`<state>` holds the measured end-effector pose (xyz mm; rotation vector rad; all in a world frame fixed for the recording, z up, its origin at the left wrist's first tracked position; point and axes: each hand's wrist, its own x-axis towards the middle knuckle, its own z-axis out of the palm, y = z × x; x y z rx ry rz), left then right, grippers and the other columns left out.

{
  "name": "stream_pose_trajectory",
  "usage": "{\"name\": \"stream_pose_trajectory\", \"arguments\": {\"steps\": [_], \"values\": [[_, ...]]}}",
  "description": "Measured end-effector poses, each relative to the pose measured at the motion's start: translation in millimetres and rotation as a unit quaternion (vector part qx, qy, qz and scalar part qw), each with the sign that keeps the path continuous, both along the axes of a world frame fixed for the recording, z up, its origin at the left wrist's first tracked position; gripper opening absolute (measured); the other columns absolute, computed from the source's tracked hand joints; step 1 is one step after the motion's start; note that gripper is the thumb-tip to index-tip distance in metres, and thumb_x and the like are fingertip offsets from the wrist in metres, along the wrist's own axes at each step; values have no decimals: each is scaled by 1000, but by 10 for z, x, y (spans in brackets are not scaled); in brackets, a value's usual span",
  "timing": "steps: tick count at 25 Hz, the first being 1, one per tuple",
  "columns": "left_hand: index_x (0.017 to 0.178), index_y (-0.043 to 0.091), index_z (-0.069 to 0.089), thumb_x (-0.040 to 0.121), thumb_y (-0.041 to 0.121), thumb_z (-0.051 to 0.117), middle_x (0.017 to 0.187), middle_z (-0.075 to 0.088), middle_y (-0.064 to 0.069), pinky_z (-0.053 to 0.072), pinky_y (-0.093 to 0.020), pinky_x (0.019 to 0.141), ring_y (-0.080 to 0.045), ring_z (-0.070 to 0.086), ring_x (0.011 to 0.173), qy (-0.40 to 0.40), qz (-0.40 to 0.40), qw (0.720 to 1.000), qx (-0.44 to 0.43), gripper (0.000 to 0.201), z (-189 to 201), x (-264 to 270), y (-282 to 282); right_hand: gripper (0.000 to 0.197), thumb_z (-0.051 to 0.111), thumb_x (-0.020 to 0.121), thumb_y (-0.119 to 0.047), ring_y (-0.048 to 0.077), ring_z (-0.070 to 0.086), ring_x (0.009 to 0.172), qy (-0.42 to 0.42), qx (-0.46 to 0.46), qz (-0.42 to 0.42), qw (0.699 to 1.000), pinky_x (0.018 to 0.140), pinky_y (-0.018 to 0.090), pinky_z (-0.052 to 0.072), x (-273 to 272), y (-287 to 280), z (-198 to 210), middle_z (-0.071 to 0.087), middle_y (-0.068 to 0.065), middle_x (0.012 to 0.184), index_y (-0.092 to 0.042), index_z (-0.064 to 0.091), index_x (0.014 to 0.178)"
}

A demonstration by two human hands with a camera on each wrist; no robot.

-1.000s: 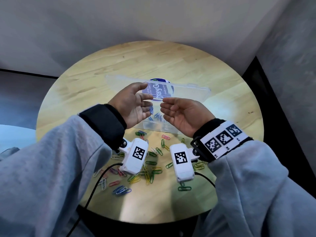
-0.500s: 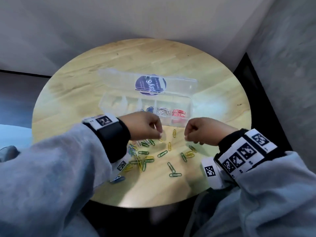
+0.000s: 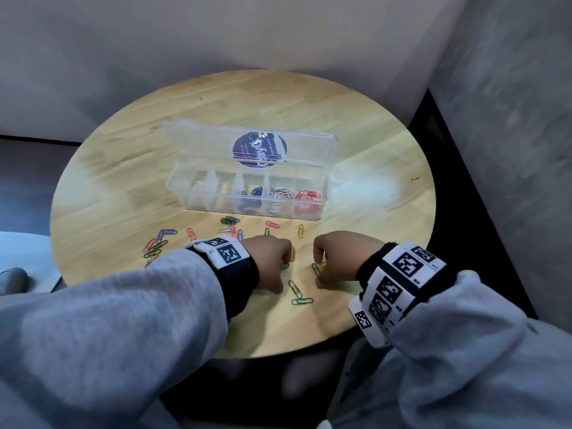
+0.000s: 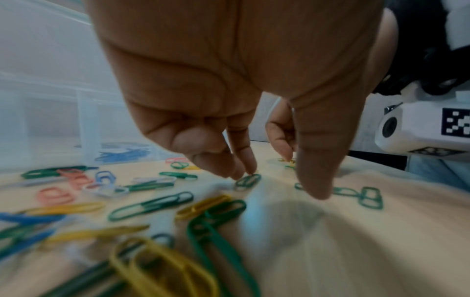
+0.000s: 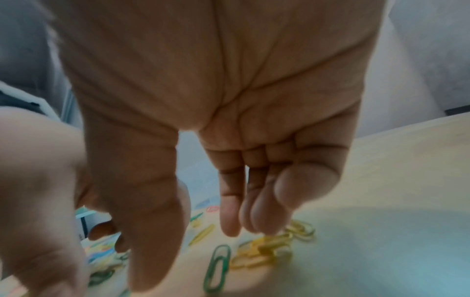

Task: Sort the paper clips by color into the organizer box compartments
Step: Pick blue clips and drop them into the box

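A clear organizer box stands mid-table with its lid up; blue clips, white clips and red clips lie in its right compartments. Loose clips are scattered in front of it. My left hand points down at the table; its fingertips touch a green clip, and the thumb stands apart. My right hand hangs with straight fingers over a small heap of yellow clips, beside a green clip. Neither hand holds anything.
The round wooden table stands in a corner between pale walls. A mixed cluster of clips lies left of my left wrist, two linked green clips between my hands. The near table edge is close behind my wrists.
Both hands came down from in front of the raised lid to the table before the box, then drew nearer me. Their fingertips now reach the loose clips.
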<state>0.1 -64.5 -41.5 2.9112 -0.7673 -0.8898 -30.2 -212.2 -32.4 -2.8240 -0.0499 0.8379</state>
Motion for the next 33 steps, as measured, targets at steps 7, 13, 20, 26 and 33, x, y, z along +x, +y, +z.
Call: {"name": "stream_pose_trajectory", "arguments": {"steps": [7,13,20,26,33], "values": [[102,18,65,83,21,64,111,64,-1,36,-22,61,-19,57,100,-8,24,999,-41,19,-50,-5,28,21,61,84,-17,22,57,93,-19,-20,24,999,68,27,42,32,81,-100,64,6,108,-11,59,104],[88,21,65,82,23,64,103,64,0,36,-23,59,-14,50,81,-4,12,999,-42,6,-56,50,91,12,62,80,-9,18,54,81,-6,11,15,1000,57,23,39,80,60,-114,61,-1,90,-19,56,82],[62,21,52,79,14,63,62,58,9,40,-18,53,-5,52,56,80,107,982,-133,21,56,87,135,20,53,82,-15,20,58,71,18,-45,43,998,54,24,42,62,71,-126,67,7,88,-8,68,94],[70,15,45,87,-6,44,58,60,-3,39,-14,40,-9,56,47,270,280,861,-327,27,123,10,88,12,62,77,-10,13,53,61,24,101,-19,994,57,24,44,120,-95,86,58,-4,69,-19,57,71],[86,32,61,82,24,57,67,48,11,34,-20,53,-8,51,66,87,67,989,-96,10,48,-114,-24,24,48,86,-12,14,59,61,-16,213,-174,961,73,26,51,153,-385,220,60,1,66,-18,69,78]]}}
